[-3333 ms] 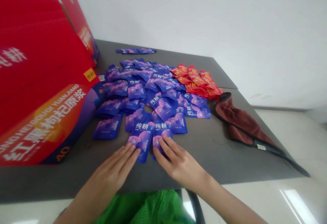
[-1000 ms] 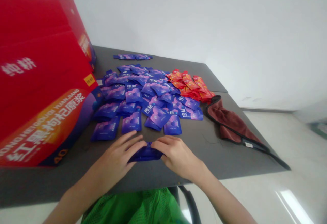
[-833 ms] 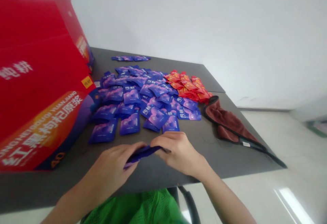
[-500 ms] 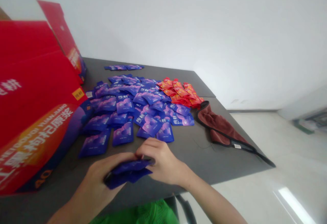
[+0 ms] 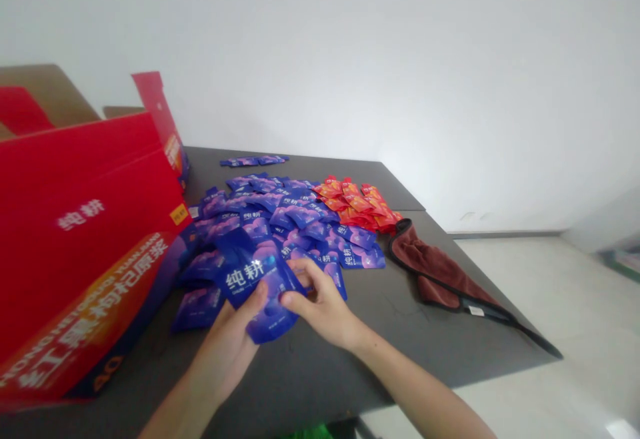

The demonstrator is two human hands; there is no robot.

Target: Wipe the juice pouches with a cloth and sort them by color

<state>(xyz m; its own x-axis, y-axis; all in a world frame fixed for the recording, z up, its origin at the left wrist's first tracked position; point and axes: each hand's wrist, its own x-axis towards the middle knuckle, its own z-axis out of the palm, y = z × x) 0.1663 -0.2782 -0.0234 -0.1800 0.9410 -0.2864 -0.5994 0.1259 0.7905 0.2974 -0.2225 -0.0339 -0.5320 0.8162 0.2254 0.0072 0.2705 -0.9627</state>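
My left hand (image 5: 239, 332) is closed on a small stack of purple sachets (image 5: 265, 285), thumb across the printed front. The top sachet faces me, with white lettering; how many lie behind it is hidden. At the stack's right edge, my right hand (image 5: 333, 309) pinches it between thumb and fingers. Just beyond both hands spreads a heap of loose purple sachets (image 5: 295, 215) on the dark table (image 5: 380, 332). A smaller pile of red-orange sachets (image 5: 356, 203) adjoins the heap at its far right.
A large open red carton (image 5: 65, 179) stands close on the left, flaps up. Behind it rises another red box (image 5: 173, 139). Some purple sachets (image 5: 255, 160) lie in a row near the wall. A brown cloth (image 5: 443, 262) with black edging lies at the table's right edge.
The sachets in my hands have been lifted and turned from edge-on to face me. My right hand has shifted to their right edge. The view has shifted, so the table appears lower.
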